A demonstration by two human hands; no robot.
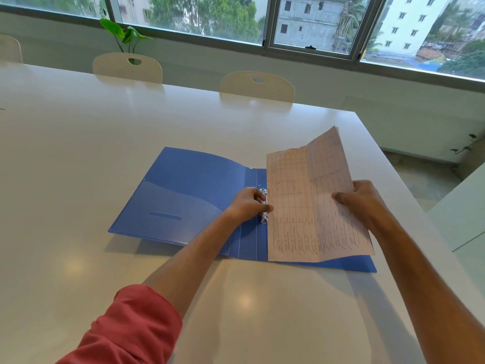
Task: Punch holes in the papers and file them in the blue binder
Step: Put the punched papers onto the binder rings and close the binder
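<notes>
Bright, soft daylight from the window (309, 24) behind the table (78, 153). 2 pale glare spots near its front edge. Straight lines bowed toward frame edges; sharp focus.

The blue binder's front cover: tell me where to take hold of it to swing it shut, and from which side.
Grip the front cover at its free outer edge, coming from the left. That edge lies farthest from the spine and ring mechanism, looks slightly raised off the table, and is unobstructed. The left hand is nearest, at the rings; the right hand holds the papers.
</notes>
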